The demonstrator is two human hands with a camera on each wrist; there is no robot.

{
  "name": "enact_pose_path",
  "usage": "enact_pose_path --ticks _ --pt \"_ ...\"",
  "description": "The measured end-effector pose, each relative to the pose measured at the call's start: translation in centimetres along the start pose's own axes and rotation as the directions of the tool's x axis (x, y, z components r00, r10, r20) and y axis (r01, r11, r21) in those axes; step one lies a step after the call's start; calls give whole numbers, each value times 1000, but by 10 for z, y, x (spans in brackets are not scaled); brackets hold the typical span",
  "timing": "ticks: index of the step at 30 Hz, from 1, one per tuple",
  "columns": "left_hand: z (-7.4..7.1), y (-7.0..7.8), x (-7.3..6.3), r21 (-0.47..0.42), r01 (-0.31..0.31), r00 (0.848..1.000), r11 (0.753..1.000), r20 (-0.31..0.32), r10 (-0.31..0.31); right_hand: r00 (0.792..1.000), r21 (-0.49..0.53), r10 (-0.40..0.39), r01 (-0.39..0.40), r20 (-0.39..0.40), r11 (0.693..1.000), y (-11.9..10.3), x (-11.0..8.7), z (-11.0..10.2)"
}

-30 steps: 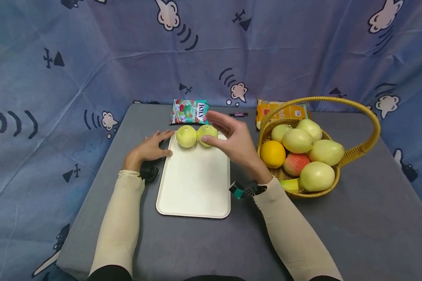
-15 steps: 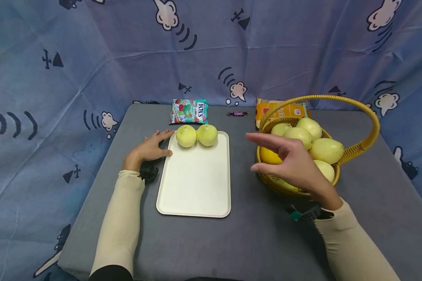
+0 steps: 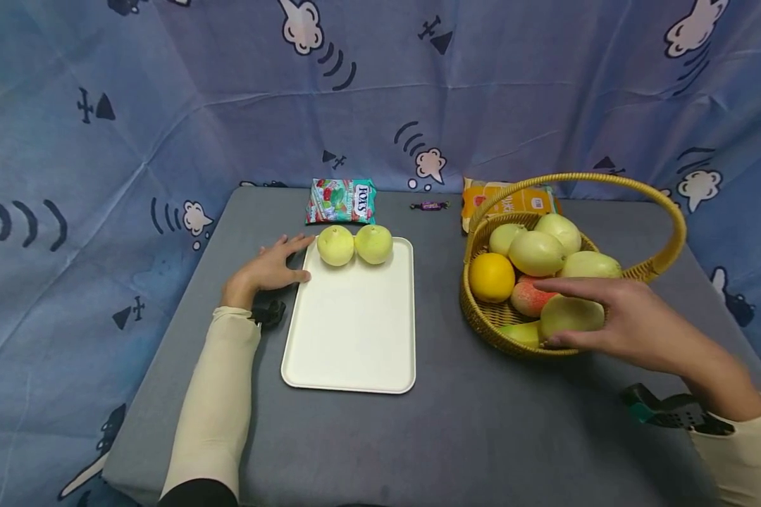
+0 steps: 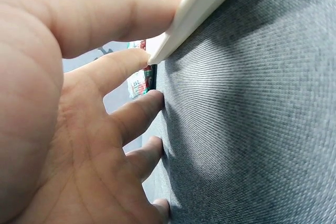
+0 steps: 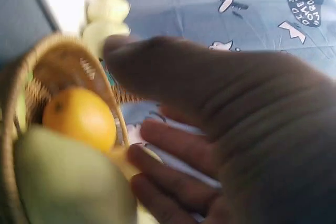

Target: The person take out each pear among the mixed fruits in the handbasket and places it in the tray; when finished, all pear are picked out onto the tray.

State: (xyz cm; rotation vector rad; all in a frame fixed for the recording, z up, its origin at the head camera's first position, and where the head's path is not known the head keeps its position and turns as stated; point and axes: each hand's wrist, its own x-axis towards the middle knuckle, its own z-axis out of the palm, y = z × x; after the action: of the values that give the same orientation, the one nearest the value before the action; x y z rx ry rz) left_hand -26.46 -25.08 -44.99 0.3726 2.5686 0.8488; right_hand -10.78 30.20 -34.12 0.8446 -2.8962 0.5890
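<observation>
My left hand (image 3: 269,267) rests at the upper left corner of a cream tray (image 3: 355,331), fingers spread. In the left wrist view its thumb (image 4: 131,9) and index finger touch the tray's edge, while the other fingertips are down by the grey cloth. Two round yellow-green fruits (image 3: 335,246) sit side by side at the tray's far end. My right hand (image 3: 634,320) is over the front right of a wicker basket (image 3: 482,327), thumb and fingers apart beside a pale green fruit (image 3: 567,317), partly covering it. The right wrist view is blurred.
The basket also holds an orange (image 3: 491,277), a peach (image 3: 530,296), a banana (image 3: 521,334) and more pale green fruits. Its tall handle (image 3: 662,204) arches over the right side. A FOX'S candy bag (image 3: 341,201), a small wrapped candy (image 3: 429,205) and an orange packet (image 3: 514,201) lie behind.
My right hand has moved right from above the fruits on the tray to the front right of the basket. My left hand has stayed at the tray's edge.
</observation>
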Motion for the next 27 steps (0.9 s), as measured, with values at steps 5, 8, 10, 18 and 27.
enact_pose_path --ticks 5,8,10,18,27 --pt "0 0 1 5 4 1000 1000 5 -4 996 -105 -42 50 75 993 16 -7 -5" --pt "1 0 2 3 7 1000 1000 3 -7 992 -155 -7 27 129 988 19 -8 -5" --pt "0 -1 2 -1 6 1000 1000 3 -6 988 -172 18 9 156 985 20 -8 -5" --pt "0 -1 1 -7 7 1000 1000 -2 -7 995 -204 -45 62 87 977 21 -3 6" --pt "0 -1 2 -5 3 1000 1000 1 -3 995 -241 -80 91 57 966 16 -1 13"
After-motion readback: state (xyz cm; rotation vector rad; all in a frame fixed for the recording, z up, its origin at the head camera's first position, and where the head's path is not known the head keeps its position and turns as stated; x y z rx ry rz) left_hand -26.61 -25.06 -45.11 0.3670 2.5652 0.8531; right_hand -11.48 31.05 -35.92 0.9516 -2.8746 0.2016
